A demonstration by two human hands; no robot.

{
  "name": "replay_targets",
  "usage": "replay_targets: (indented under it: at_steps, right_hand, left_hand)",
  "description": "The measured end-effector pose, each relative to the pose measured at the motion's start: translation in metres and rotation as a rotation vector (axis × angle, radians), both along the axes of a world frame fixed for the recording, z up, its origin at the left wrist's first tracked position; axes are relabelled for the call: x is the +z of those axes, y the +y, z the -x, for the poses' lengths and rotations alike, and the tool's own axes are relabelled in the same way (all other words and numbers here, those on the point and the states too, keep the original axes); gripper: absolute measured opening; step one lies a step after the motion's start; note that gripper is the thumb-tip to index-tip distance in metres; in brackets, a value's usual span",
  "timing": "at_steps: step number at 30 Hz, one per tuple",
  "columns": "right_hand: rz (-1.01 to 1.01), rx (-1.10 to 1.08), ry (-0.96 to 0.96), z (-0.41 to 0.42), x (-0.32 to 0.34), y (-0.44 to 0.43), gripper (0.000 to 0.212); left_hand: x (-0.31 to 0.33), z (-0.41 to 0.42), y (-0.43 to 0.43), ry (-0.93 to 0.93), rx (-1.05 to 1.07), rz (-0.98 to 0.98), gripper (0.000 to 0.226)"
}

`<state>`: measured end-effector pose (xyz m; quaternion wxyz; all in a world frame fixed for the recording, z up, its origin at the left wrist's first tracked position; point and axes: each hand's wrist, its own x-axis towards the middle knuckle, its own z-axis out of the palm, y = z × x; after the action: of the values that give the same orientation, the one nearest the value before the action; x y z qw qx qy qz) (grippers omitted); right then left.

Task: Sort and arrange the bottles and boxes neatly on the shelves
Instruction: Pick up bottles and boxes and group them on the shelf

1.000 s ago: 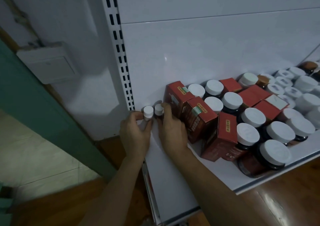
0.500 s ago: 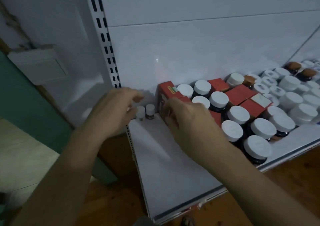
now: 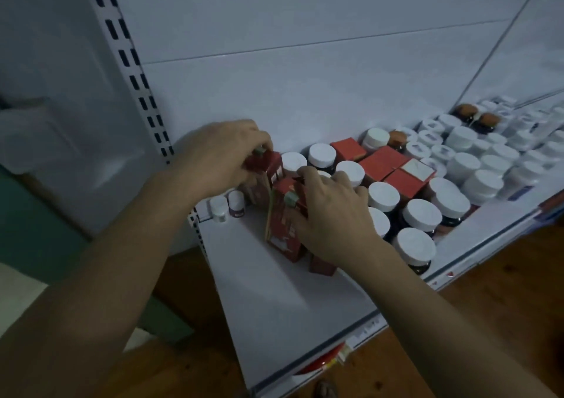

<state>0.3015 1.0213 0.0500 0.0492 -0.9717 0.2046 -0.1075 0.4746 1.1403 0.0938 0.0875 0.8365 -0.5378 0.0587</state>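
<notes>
Nearest us, the front lip of the white shelf (image 3: 305,306) carries a price strip with a red tag (image 3: 328,362), and a wooden floor (image 3: 488,306) shows below it.

Farther in, our right hand (image 3: 332,217) lies over the leaning red box (image 3: 282,229). Its fingers curl over the box's upper end and grip it. The box tips toward the left, and its foot is on the shelf. Under the wrist of that hand stands a second red box (image 3: 322,264), mostly hidden. Just to the right of the hand are dark bottles with white caps (image 3: 422,214), packed close together.

Beyond and to the left, our left hand (image 3: 222,156) pinches the top of the upright red box (image 3: 267,168) with curled fingertips. That box appears to touch the leaning one. Below the heel of the left hand, two small bottles (image 3: 219,209) with white caps stand side by side at the shelf's left rear corner.

Past the right hand's fingertips sit more red boxes (image 3: 384,162) among capped bottles. Farther right is a crowd of white bottles (image 3: 485,180), and behind it two brown-capped bottles (image 3: 465,112).

Behind the left hand rise the white back panel (image 3: 274,61) and the slotted upright (image 3: 134,70).
</notes>
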Motion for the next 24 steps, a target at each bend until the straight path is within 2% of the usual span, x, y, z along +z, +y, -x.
replay_targets:
  at_steps: [5, 9, 13, 17, 24]
  right_hand:
    - [0.019, -0.027, 0.014, 0.002, -0.007, 0.01, 0.045]
    - [0.029, 0.074, -0.021, -0.002, -0.008, 0.003, 0.04]
    - [-0.092, 0.209, -0.155, -0.004, 0.011, -0.012, 0.036]
    - [-0.219, 0.285, -0.292, -0.005, 0.057, -0.03, 0.047]
    - [-0.243, 0.299, -0.543, 0.065, 0.13, -0.118, 0.051]
  left_hand:
    - [0.03, 0.009, 0.023, 0.038, 0.115, 0.17, 0.054]
    - [0.027, 0.024, 0.041, 0.094, 0.228, 0.346, 0.057]
    - [0.022, 0.041, 0.058, 0.099, 0.401, 0.459, 0.058]
    - [0.034, 0.064, 0.07, 0.018, 0.549, 0.639, 0.053]
    - [0.06, 0.133, 0.014, 0.098, 0.507, 0.884, 0.043]
